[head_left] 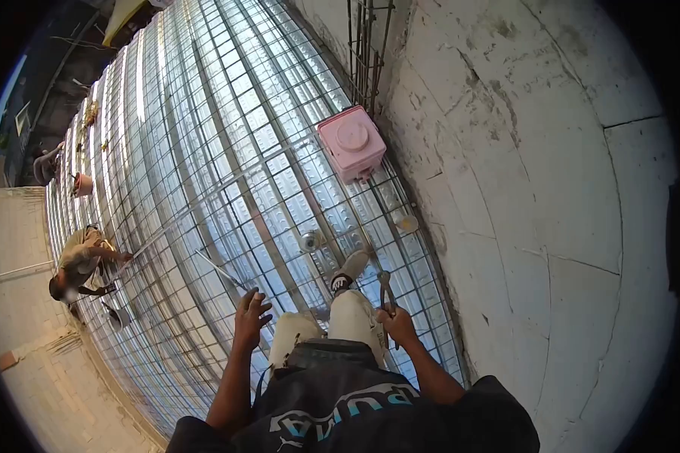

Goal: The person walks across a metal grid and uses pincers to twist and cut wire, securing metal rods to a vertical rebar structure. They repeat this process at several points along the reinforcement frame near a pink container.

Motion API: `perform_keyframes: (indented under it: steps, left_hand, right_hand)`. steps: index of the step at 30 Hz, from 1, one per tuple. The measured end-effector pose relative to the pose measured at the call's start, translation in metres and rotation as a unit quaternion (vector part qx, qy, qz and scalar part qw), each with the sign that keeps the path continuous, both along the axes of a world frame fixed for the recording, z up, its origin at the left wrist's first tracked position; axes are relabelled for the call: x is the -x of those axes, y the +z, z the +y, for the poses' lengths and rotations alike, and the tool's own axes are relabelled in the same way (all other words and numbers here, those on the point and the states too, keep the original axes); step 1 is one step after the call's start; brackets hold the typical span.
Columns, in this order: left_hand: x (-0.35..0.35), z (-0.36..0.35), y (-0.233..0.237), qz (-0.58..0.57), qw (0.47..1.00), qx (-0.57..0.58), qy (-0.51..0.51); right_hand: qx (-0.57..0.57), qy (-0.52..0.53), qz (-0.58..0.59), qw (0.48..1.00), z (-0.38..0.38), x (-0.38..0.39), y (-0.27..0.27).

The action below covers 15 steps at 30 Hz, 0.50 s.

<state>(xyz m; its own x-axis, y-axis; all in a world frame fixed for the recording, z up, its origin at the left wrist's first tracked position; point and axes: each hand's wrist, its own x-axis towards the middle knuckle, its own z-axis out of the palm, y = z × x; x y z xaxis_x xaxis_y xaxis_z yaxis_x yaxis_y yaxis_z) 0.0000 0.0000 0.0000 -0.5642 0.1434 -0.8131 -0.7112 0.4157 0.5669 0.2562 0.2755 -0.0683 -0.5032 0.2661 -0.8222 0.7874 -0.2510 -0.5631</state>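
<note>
My right hand [394, 323] is wrapped round the handles of a pair of pincers [385, 281], whose rounded jaws point up, away from me. My left hand [251, 318] is raised over the mesh with fingers bent. From its fingertips a thin bundle of wire [217, 266] sticks out to the upper left. Below both hands lies a rebar mesh [268, 170] on shiny ribbed metal decking [204, 136]. My shoe [352, 266] stands on this mesh, between the hands and farther forward.
A pink box [353, 140] with a round raised lid sits on the mesh by the concrete wall [521, 196]. Upright rebar [368, 60] rises behind it. A round metal piece [310, 241] lies ahead. At left, another person [83, 260] bends over the mesh near a bucket [115, 317].
</note>
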Motion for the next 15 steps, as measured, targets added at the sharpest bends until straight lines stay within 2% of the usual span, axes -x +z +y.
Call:
perform_keyframes:
  steps: [2,3,5,8,11,15]
  left_hand:
    - [-0.023,0.04,-0.008,-0.039,0.996,-0.05,0.062]
    - [-0.003,0.03,-0.007,-0.05,0.989,-0.097,0.099]
    - [-0.027,0.011,-0.02,-0.096,0.958,-0.207,0.175]
    - [-0.059,-0.011,0.0,-0.019,0.936,-0.202,0.287]
    - [-0.096,-0.056,-0.003,0.02,0.922,-0.214,0.323]
    - [-0.153,-0.107,0.015,0.033,0.917,-0.231,0.324]
  right_hand:
    - [-0.033,0.113,0.0,0.993,0.008,0.02,0.011]
    - [-0.065,0.147,0.053,0.986,-0.013,0.056,0.018]
    - [-0.068,0.221,0.094,0.968,-0.036,0.056,0.03]
    - [-0.079,0.326,0.144,0.931,-0.073,0.05,0.041]
    - [-0.082,0.372,0.124,0.916,-0.089,0.033,0.042]
    - [-0.144,0.371,0.131,0.908,-0.096,0.007,0.056]
